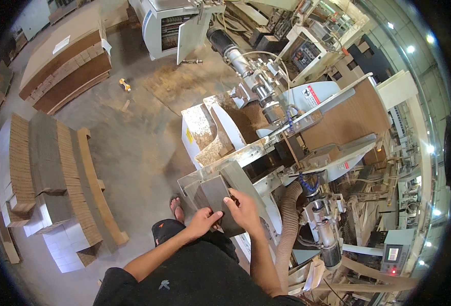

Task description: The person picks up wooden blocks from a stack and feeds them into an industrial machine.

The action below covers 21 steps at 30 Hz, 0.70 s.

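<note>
**Beside a big white-and-steel machine, two hands on a dark panel**

Across the right of the view runs that machine, the largest thing here, dusty along its near end, its upper motor angled over the frame. Over on the left, a broad stack of boards sits in long rows, and beyond it, another brown stack with a white sheet on top. Up at the top, a white cabinet has its door swung out. A ribbed tan hose bends down to the right of the person, and further right, there's a grey control box with a lit screen and a red light.

Now to the action: the dark panel is in front of the person's body, by the machine's near end, tilted in the view; whether it rests on anything, I can't tell. The right hand is closed on its right edge, thumb over the upper face. The left hand pinches the near left side, thumb on top, other fingers partly hidden. Below left, a sandalled foot; out on the floor, a small yellow-and-white object.
</note>
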Motion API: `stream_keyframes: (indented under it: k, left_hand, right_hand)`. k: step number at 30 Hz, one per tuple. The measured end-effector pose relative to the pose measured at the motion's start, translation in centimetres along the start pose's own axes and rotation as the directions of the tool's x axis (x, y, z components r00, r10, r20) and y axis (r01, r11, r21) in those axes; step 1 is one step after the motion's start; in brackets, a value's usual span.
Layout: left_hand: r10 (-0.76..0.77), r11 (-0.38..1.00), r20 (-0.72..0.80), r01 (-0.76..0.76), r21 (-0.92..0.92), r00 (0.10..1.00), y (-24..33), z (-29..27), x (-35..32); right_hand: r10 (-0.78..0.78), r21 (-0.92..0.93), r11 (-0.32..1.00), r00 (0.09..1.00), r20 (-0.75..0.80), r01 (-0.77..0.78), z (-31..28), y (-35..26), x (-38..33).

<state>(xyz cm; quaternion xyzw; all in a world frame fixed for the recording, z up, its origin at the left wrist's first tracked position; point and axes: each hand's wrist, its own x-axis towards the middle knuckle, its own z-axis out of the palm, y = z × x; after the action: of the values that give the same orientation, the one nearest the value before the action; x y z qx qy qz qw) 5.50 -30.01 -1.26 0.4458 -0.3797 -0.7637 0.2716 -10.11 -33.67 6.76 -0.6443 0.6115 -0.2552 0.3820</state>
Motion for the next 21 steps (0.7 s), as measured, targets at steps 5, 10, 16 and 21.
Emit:
stream_keyframes:
  k: [5,10,16,21]
  left_hand:
    - [-0.013,1.0,-0.17,0.013,-0.003,0.985,0.2,1.1,0.6]
    - [0.091,0.747,-0.264,0.11,0.656,0.96,1.9,1.1,0.8]
    - [0.099,0.575,-0.267,0.164,0.802,0.959,2.1,1.9,1.5]
    - [0.156,0.481,-0.262,0.158,0.862,0.952,3.0,2.7,1.6]
  right_hand:
    - [-0.152,-0.164,0.98,0.955,-0.255,0.112,0.1,1.4,-1.0]
    - [-0.273,-0.485,0.871,0.899,-0.342,0.08,-3.1,4.2,-0.4]
    - [0.209,-0.234,0.949,0.977,-0.036,-0.212,-3.0,8.2,0.0]
    - [0.234,-0.215,0.947,0.971,-0.053,-0.24,-3.6,8.1,-0.4]
